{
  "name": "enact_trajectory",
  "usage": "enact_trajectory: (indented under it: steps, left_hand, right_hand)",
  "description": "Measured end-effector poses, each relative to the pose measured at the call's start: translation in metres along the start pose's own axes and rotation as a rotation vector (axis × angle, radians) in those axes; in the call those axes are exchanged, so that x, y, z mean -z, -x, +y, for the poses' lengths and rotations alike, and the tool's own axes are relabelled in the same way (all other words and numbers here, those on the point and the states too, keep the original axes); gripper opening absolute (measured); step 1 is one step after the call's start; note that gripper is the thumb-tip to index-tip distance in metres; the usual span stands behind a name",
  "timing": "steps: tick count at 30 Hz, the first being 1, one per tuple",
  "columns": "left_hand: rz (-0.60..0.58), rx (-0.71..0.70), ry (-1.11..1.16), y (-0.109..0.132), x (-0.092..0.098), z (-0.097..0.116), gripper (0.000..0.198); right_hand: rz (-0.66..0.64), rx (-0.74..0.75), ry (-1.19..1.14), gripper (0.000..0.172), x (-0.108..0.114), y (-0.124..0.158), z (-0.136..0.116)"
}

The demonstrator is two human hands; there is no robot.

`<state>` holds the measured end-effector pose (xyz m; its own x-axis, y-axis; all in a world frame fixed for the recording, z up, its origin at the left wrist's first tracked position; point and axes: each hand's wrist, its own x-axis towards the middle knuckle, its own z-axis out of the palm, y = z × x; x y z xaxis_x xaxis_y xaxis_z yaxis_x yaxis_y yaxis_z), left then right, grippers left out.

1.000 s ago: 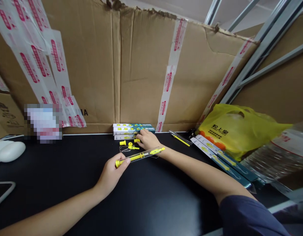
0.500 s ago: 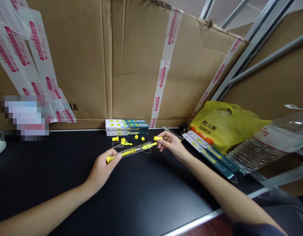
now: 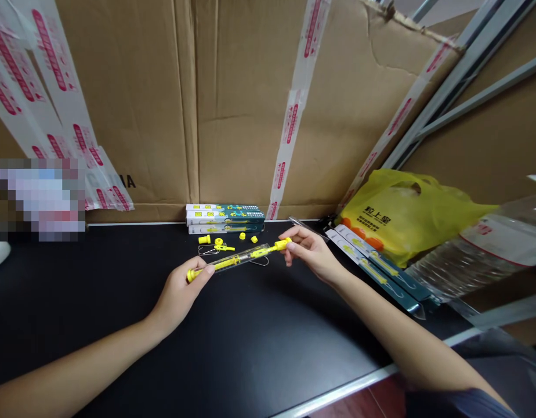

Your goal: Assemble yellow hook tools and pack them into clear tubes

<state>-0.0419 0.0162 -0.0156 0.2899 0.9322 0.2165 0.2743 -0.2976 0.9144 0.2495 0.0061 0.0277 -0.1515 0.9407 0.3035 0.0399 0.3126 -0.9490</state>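
My left hand [image 3: 183, 290] is closed on the lower left part of a clear tube with yellow parts inside [image 3: 235, 260], held tilted above the black table. At the tube's right end, my right hand [image 3: 309, 251] pinches a yellow cap [image 3: 282, 244]; a yellow rod runs between cap and tube. Behind the tube lie a yellow plug [image 3: 204, 239], a yellow piece with a metal hook [image 3: 224, 248] and two small yellow pieces [image 3: 254, 239]. Part of another metal hook shows just below the tube.
Small printed boxes [image 3: 225, 219] are stacked against the cardboard wall [image 3: 242, 116]. At the right lie more boxes [image 3: 372, 264], a yellow plastic bag [image 3: 407, 215] and a large clear bottle [image 3: 503, 232]. A metal tool [image 3: 305, 224] lies behind my right hand.
The view has shifted slightly. My right hand and the yellow cap have moved a little right; the cap now lines up with the rod from the tube.
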Motion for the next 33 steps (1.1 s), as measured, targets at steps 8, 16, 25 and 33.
enact_trajectory:
  steps: [8,16,25,33]
  left_hand:
    - [-0.002,0.009,-0.006,-0.0009,-0.0008,-0.0001,0.037]
    - [-0.005,0.012,0.002,0.0011,0.0005,0.0005,0.037]
    - [-0.011,0.012,-0.016,0.0004,-0.0004,0.0041,0.036]
    - [-0.033,0.019,-0.037,0.0013,-0.0001,0.0029,0.035]
  right_hand:
    - [-0.030,0.009,-0.009,0.025,0.0019,0.0006,-0.0009]
    - [-0.035,-0.006,0.021,0.026,0.0000,0.0011,-0.0014]
    - [-0.048,-0.024,0.036,0.028,-0.0021,0.0021,-0.0013]
    - [-0.091,-0.002,0.057,0.026,-0.0062,0.0064,-0.0033]
